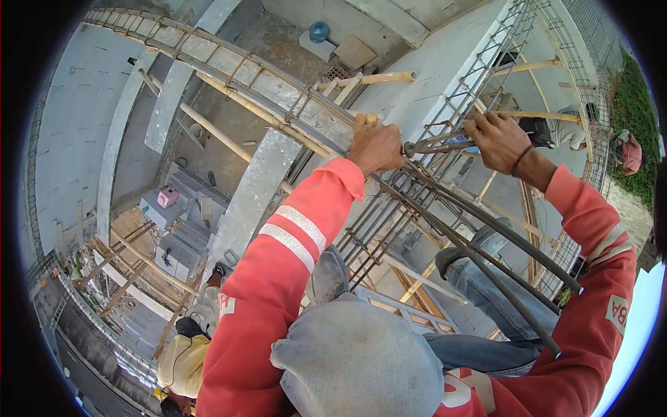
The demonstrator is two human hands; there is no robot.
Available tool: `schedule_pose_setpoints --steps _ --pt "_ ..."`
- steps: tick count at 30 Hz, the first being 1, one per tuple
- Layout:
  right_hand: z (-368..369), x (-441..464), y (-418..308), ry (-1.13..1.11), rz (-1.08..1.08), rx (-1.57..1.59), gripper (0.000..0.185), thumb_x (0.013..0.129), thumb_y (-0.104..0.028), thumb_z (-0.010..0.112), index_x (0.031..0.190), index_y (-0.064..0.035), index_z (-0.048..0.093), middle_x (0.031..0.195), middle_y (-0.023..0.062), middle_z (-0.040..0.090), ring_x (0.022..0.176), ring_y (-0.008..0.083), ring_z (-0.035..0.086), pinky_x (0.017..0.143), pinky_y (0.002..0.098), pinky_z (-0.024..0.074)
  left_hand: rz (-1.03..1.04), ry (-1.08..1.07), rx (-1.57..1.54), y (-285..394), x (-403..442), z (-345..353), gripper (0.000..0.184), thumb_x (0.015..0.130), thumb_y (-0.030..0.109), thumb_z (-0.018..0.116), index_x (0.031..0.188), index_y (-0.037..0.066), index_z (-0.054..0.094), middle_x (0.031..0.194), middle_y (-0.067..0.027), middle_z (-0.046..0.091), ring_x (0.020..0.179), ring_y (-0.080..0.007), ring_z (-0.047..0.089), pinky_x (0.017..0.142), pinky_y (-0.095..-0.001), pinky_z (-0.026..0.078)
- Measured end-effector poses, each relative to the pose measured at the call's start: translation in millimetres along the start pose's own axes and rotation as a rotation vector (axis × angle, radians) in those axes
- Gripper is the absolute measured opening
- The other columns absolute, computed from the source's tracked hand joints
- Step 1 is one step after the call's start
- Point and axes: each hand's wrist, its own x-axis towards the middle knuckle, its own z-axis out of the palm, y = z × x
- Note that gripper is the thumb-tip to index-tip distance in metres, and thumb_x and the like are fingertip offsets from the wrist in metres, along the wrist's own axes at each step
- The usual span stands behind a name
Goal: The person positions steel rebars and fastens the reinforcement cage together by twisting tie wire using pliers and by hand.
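My right hand [497,142] is wrapped around the handles of dark metal pincers [438,144], whose round head points left over a joint in the steel bars. Beside that head, my left hand [375,147] is closed in a fist against the bars. What its fingers hold is hidden. Several long rebar rods [479,215] run from the joint toward my right arm, their cut ends near my sleeve. Below the hands lies a rebar cage [379,240] with cross ties.
My jeans-covered knee [358,347] and shoe [332,274] are close beneath. A rebar beam cage [243,69] crosses the upper left over wooden poles [215,132]. Far below are stacked grey blocks [187,201]. A person in yellow [184,365] is lower left; another person [566,132] bends at right.
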Motion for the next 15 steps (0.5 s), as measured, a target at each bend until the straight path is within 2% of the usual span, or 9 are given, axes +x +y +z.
schedule_pose_setpoints --steps 1,3,4,5,7,8,9,11,15 --pt "-12.5 7.0 -1.3 -0.005 0.007 0.003 0.033 0.085 -0.012 0.055 0.114 0.0020 0.060 0.098 0.0172 0.062 0.088 0.0315 0.063 0.077 0.0440 0.0536 0.008 -0.006 0.000 0.5 0.0 4.4 0.019 0.064 0.017 0.069 0.079 0.005 0.070 0.076 -0.0174 0.070 0.081 -0.0303 0.067 0.088 -0.0410 0.028" --pt "-36.8 32.4 8.3 -1.228 0.708 1.196 0.030 0.077 -0.012 0.061 0.103 0.0026 0.067 0.086 0.0160 0.066 0.080 0.0309 0.067 0.077 0.0436 0.0547 0.012 0.034 -0.046 -2.8 1.0 5.2 0.018 0.062 0.015 0.068 0.078 0.006 0.070 0.075 -0.0173 0.069 0.078 -0.0303 0.067 0.088 -0.0405 0.028" --pt "-35.3 34.0 9.5 -1.231 0.733 1.220 0.026 0.079 -0.015 0.061 0.095 0.0026 0.070 0.078 0.0161 0.068 0.073 0.0304 0.069 0.072 0.0427 0.0559 0.012 0.034 -0.045 -4.7 1.0 4.0 0.018 0.062 0.015 0.068 0.078 0.006 0.070 0.075 -0.0173 0.069 0.078 -0.0303 0.067 0.088 -0.0405 0.028" --pt "-29.8 34.6 12.8 -1.241 0.730 1.213 0.026 0.079 -0.015 0.061 0.095 0.0026 0.070 0.078 0.0161 0.068 0.073 0.0304 0.069 0.072 0.0427 0.0559 0.007 0.035 -0.043 -4.5 0.4 4.4 0.018 0.062 0.014 0.068 0.078 0.006 0.069 0.074 -0.0175 0.069 0.077 -0.0303 0.067 0.088 -0.0405 0.028" --pt "-10.2 26.8 19.3 -0.870 0.315 0.756 0.025 0.083 -0.017 0.060 0.099 -0.0002 0.070 0.082 0.0158 0.069 0.079 0.0317 0.070 0.077 0.0417 0.0556 0.018 0.036 -0.032 -2.1 1.9 4.2 0.018 0.061 0.014 0.068 0.077 0.006 0.069 0.074 -0.0176 0.069 0.077 -0.0302 0.067 0.088 -0.0405 0.028" --pt "0.2 17.2 16.9 -0.687 0.191 0.580 0.024 0.086 -0.016 0.055 0.100 -0.0049 0.071 0.089 0.0183 0.069 0.087 0.0321 0.069 0.082 0.0434 0.0544 0.025 0.043 -0.035 -2.3 1.4 6.8 0.018 0.062 0.014 0.068 0.077 0.006 0.069 0.074 -0.0172 0.069 0.077 -0.0301 0.067 0.088 -0.0407 0.028" --pt "9.3 10.1 15.1 -0.685 0.192 0.576 0.024 0.086 -0.016 0.055 0.100 -0.0049 0.071 0.089 0.0183 0.069 0.087 0.0321 0.069 0.082 0.0434 0.0544 0.028 0.053 -0.038 -3.5 1.9 8.2 0.018 0.062 0.015 0.069 0.077 0.006 0.069 0.073 -0.0168 0.069 0.077 -0.0300 0.067 0.088 -0.0408 0.027" --pt "23.3 -1.2 7.9 -0.461 0.193 0.546 0.025 0.084 -0.012 0.056 0.103 -0.0055 0.070 0.088 0.0195 0.068 0.095 0.0362 0.066 0.086 0.0478 0.0507 0.018 0.062 -0.043 -4.0 3.7 11.3 0.017 0.062 0.015 0.069 0.077 0.006 0.069 0.073 -0.0165 0.069 0.077 -0.0299 0.067 0.088 -0.0410 0.027" --pt "29.1 -6.7 3.8 -0.252 0.112 0.476 0.028 0.084 -0.012 0.057 0.109 -0.0050 0.067 0.084 0.0185 0.068 0.092 0.0371 0.066 0.084 0.0494 0.0509 0.008 0.074 -0.035 -3.9 4.2 13.4 0.017 0.063 0.016 0.070 0.076 0.006 0.069 0.071 -0.0156 0.069 0.077 -0.0294 0.067 0.088 -0.0408 0.027"
